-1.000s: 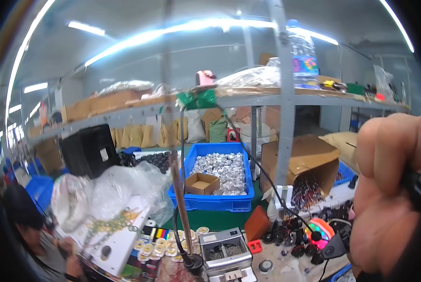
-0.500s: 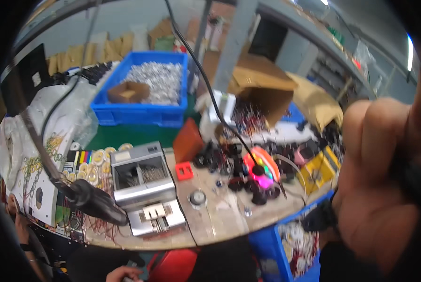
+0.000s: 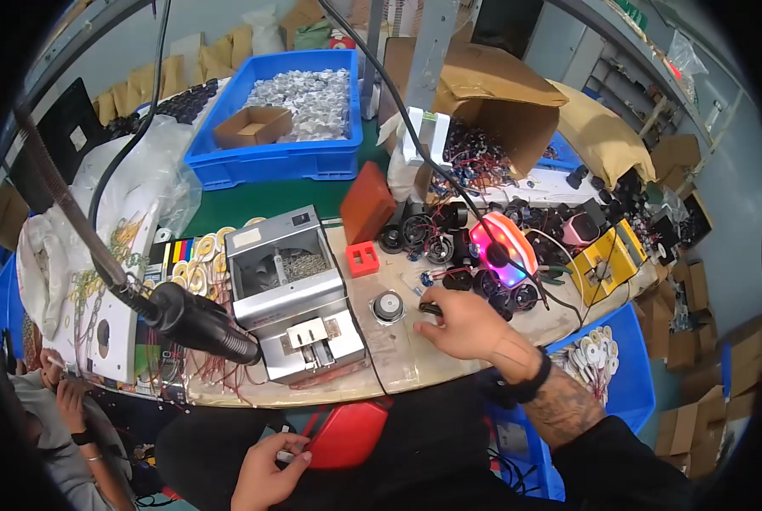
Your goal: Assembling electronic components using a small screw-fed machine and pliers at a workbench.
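Observation:
My right hand (image 3: 470, 328) is over the table at the front, its thumb and index finger pinched on a small black piece (image 3: 430, 308) whose kind I cannot make out. Just left of it lies a round silver-grey part (image 3: 389, 307) on the tabletop. My left hand (image 3: 264, 473) is low in front of the table edge, fingers closed round a small whitish piece (image 3: 286, 456), mostly hidden by them. Behind and left of the round part stands a grey screw feeder (image 3: 283, 298) with many small screws in its tray. A black electric screwdriver (image 3: 202, 324) hangs at its left.
A red block (image 3: 362, 259), a lit pink-orange device (image 3: 504, 249) and a yellow fixture (image 3: 607, 264) stand behind my hands. Blue bins hold white parts at the back (image 3: 270, 157) and lower right (image 3: 636, 375). Black cables hang across. Another person's hand (image 3: 72, 404) shows at far left.
My right hand has come down from close to the camera at the right to the table, now pinching a black piece. The view has tilted down, showing more of my left hand.

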Demonstrator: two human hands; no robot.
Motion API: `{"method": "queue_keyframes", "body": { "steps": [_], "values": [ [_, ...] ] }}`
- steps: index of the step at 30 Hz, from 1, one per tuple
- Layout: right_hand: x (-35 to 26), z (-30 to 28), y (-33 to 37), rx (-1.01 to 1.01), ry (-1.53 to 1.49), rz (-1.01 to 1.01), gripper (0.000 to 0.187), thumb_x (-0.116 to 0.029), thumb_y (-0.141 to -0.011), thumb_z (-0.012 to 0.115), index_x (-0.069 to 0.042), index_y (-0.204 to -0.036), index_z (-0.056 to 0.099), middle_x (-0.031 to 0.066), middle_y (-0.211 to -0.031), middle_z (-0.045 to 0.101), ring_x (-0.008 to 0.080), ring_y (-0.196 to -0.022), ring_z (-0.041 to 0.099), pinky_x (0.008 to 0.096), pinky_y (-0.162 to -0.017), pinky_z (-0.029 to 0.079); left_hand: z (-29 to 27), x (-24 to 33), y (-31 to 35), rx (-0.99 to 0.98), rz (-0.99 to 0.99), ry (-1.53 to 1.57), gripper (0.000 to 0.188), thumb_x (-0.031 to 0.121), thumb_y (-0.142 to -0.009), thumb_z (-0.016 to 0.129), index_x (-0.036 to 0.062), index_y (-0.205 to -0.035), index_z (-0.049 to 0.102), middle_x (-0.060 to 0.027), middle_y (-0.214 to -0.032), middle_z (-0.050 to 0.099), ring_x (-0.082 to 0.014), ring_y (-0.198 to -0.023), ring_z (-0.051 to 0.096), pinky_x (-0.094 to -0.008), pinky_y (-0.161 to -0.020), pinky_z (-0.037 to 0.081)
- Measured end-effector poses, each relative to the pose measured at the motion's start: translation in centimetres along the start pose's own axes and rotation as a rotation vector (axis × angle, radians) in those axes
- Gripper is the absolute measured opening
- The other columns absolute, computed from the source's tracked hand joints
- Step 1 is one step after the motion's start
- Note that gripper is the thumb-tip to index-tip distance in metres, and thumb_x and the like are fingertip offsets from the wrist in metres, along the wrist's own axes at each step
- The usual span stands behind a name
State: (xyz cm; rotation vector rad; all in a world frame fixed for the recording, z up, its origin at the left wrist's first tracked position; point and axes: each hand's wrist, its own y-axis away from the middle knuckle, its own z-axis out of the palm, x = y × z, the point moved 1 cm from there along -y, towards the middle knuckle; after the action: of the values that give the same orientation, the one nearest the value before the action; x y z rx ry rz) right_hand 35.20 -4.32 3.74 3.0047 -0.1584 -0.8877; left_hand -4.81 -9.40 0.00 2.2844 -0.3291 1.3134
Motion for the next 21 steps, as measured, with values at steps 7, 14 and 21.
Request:
{"method": "queue_keyframes", "body": {
  "steps": [7,14,21],
  "values": [
    [0.2,5.1,-2.8,-0.021,0.081,-0.008,0.029,-0.015,-0.09,0.076,0.0,-0.115,0.071,0.0268,-0.106,0.075,0.047,-0.102,0.072,0.053,-0.09,0.057,-1.4,-1.1,2.8,-0.055,-0.046,0.621,0.036,-0.004,-0.094,0.075,-0.0023,-0.129,0.068,-0.008,-0.108,0.074,-0.0159,-0.098,0.072,-0.0307,-0.089,0.057],
    [2.9,4.5,-0.8,0.277,0.123,-0.126,0.036,-0.012,-0.078,0.086,-0.004,-0.11,0.07,0.0204,-0.095,0.074,0.0428,-0.09,0.073,0.0497,-0.08,0.057,0.5,0.6,1.1,-0.117,0.189,0.789,0.039,-0.005,-0.106,0.066,-0.0011,-0.143,0.058,-0.0094,-0.136,0.068,-0.0169,-0.126,0.068,-0.0317,-0.11,0.053],
    [-4.1,3.7,2.6,0.35,-0.335,-0.434,0.025,-0.01,-0.081,0.083,-0.002,-0.101,0.069,0.0156,-0.093,0.065,0.0322,-0.082,0.064,0.0382,-0.075,0.052,1.6,4.8,2.5,-0.004,0.324,0.711,0.046,0.0,-0.107,0.067,0.0002,-0.151,0.052,-0.0099,-0.143,0.065,-0.0161,-0.133,0.063,-0.0316,-0.111,0.053]
  ]
}}
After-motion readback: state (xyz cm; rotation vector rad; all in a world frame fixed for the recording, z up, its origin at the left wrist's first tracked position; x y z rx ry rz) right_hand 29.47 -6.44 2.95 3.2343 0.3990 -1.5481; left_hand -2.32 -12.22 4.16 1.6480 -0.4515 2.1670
